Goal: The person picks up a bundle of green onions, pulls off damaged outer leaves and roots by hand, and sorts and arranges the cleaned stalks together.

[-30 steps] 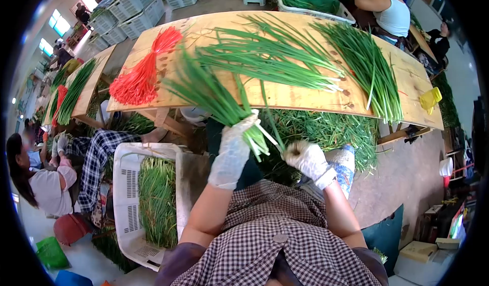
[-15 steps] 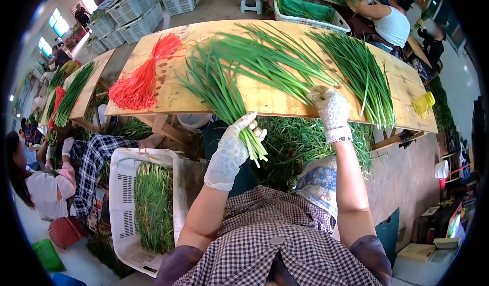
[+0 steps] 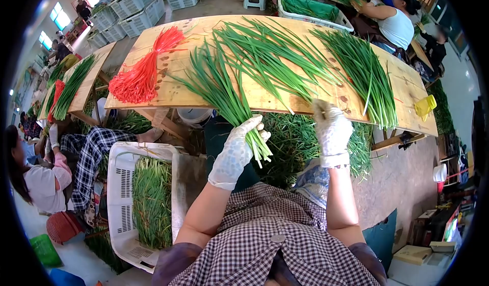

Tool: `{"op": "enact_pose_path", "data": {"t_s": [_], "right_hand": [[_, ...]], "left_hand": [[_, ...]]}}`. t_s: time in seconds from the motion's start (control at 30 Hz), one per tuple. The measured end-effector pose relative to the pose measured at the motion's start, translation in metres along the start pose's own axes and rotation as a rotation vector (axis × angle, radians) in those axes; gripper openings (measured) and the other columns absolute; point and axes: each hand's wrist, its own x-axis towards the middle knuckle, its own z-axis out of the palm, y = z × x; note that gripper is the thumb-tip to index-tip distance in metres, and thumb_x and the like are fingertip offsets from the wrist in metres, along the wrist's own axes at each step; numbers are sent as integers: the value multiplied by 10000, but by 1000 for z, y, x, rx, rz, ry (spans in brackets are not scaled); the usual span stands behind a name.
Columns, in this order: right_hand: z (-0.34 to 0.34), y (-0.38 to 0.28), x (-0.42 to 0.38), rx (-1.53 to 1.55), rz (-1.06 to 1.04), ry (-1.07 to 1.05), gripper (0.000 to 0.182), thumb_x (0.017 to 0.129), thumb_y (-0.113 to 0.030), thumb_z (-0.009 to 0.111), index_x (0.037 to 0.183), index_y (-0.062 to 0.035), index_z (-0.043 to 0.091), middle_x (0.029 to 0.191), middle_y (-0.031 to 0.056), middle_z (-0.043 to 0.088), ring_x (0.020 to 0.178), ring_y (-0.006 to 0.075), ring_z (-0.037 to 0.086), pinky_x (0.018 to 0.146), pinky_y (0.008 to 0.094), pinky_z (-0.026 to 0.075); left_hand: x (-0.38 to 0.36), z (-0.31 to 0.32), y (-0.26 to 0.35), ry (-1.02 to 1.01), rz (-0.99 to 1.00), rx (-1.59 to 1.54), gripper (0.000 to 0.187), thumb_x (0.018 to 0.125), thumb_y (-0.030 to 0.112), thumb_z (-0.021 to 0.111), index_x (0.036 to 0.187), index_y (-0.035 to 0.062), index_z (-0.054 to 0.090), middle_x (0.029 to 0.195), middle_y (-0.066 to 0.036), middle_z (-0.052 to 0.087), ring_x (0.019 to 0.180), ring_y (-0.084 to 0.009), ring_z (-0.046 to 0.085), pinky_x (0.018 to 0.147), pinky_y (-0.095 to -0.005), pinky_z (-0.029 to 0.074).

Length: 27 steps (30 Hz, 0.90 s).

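My left hand (image 3: 237,151), in a whitish patterned glove, is wrapped around a bunch of garlic chives (image 3: 224,95). Their pale stem ends point down toward me past the fingers, while the green leaves fan out over the table. Just off the table's front edge is my gloved right hand (image 3: 332,130), its fingers drawn together and slightly blurred; whether anything is between them I cannot make out. Beyond it, loose chives (image 3: 272,59) lie spread on the wooden table (image 3: 175,89). A thicker pile of chives (image 3: 364,74) lies on the right.
Red ties (image 3: 140,77) lie in a bundle at the table's left, a yellow object (image 3: 424,106) at its right end. A white crate (image 3: 119,204) of greens stands at my left. More greens (image 3: 290,143) fill the space under the table. Other people sit at nearby tables.
My right hand has drawn slightly down, off the loose chives and table edge. Those chives now lie more spread apart. The left hand's bunch has shifted slightly right.
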Motion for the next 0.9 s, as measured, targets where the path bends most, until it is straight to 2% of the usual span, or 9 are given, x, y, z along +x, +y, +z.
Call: {"op": "enact_pose_path", "data": {"t_s": [0.13,0.2,0.27,0.3,0.33,0.53,0.73,0.8,0.9], "right_hand": [[31,-13,-11,-61,-245,-162,224,810,-312,673,930,-124,692,802,78,679,648,266,647,580,335,514],[36,-17,-12,-51,-200,-145,220,837,-309,649,901,-105,696,786,108,676,634,264,644,568,331,513],[16,-35,-14,208,273,-649,194,847,-248,653,901,-67,699,780,103,688,615,211,648,551,298,509],[19,-36,-23,728,486,-724,168,851,-178,664,933,-34,700,785,71,700,601,127,629,532,254,496],[15,-34,-32,884,552,-765,176,847,-130,675,975,-10,693,801,46,698,614,77,604,548,224,489],[17,-22,-60,1202,817,-760,212,865,-132,659,995,35,672,804,45,686,629,75,587,595,212,481],[27,-33,-57,987,514,-600,146,828,-76,686,931,28,690,786,68,698,676,65,594,627,220,495],[27,-35,-64,957,565,-527,143,821,-90,696,911,22,692,754,57,693,654,67,592,601,228,491],[21,-16,-73,665,349,-616,149,766,-186,714,811,-45,701,716,108,683,598,179,637,592,287,509]], "left_hand": [[7,-2,-10,88,53,30,164,902,80,554,1039,-12,556,802,-72,564,659,-212,525,687,-353,469],[6,2,-6,114,56,62,171,900,59,553,1047,-27,552,914,-112,615,762,-236,594,672,-358,511],[0,12,-2,294,95,243,187,899,51,554,1066,-33,550,1049,-159,630,918,-254,634,671,-359,549],[-2,11,-3,287,137,255,207,896,50,565,1086,-31,557,1100,-178,625,1021,-248,627,669,-337,567],[3,6,-3,272,143,245,228,880,51,594,1093,-27,566,1068,-160,640,964,-229,642,643,-314,560],[9,13,-9,405,149,327,139,831,22,641,966,-5,625,920,-132,680,720,-196,659,564,-288,541],[1,23,-25,392,184,327,239,736,-57,713,914,35,584,883,-115,671,707,-194,661,540,-276,533],[0,28,-18,485,224,395,263,716,-65,729,902,46,580,870,-94,658,698,-188,655,536,-281,528],[-1,33,-11,447,317,345,307,703,-76,735,929,49,569,866,-88,646,701,-187,649,537,-279,521]]}}
